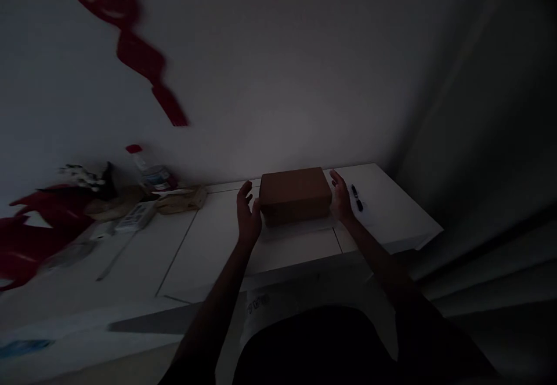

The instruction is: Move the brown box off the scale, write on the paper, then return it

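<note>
A closed brown cardboard box rests on the white tabletop near the wall. At its left end is my left hand, fingers apart and slightly curled, the thumb close to the box's side; whether it touches I cannot tell. My right hand is at the other end, also open, its fingers bent a little towards the box with a narrow gap showing. Just to the right of this hand a dark pen lies on what looks like a pale sheet of paper.
To the left stand a bottle with a red cap, a brown paper packet, a pale box-like item and a blurred red bag. A red ornament hangs on the wall. Dim light hides detail; the tabletop's right corner juts out.
</note>
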